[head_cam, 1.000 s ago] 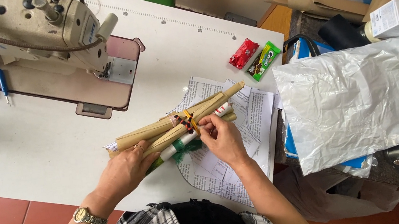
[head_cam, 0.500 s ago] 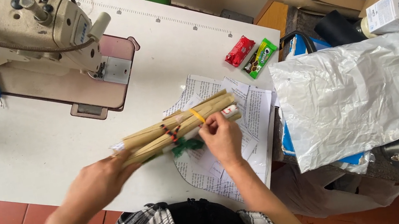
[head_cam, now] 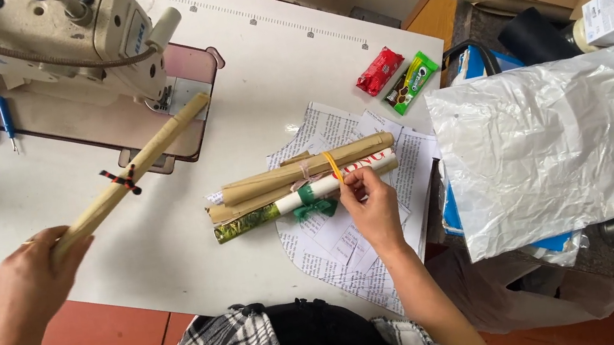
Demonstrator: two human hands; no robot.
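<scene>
Brown kraft paper, rolled into a long thin tube [head_cam: 131,173] and tied near its middle with a red-and-black band, sticks up at a slant from the left hand [head_cam: 29,282], whose fingers are clamped round its lower end; its far end reaches over the sewing machine's [head_cam: 31,39] plate. On the white table [head_cam: 90,256] to the right lies a bundle of paper rolls [head_cam: 300,183], brown, white and shiny green, resting on cut newspaper pattern pieces [head_cam: 350,239]. The right hand [head_cam: 372,207] touches the bundle, fingertips pinched together on a yellow rubber band [head_cam: 333,165] around it. Further right lie two snack packets [head_cam: 398,76], red and green, then a crumpled white plastic sheet [head_cam: 565,140].
</scene>
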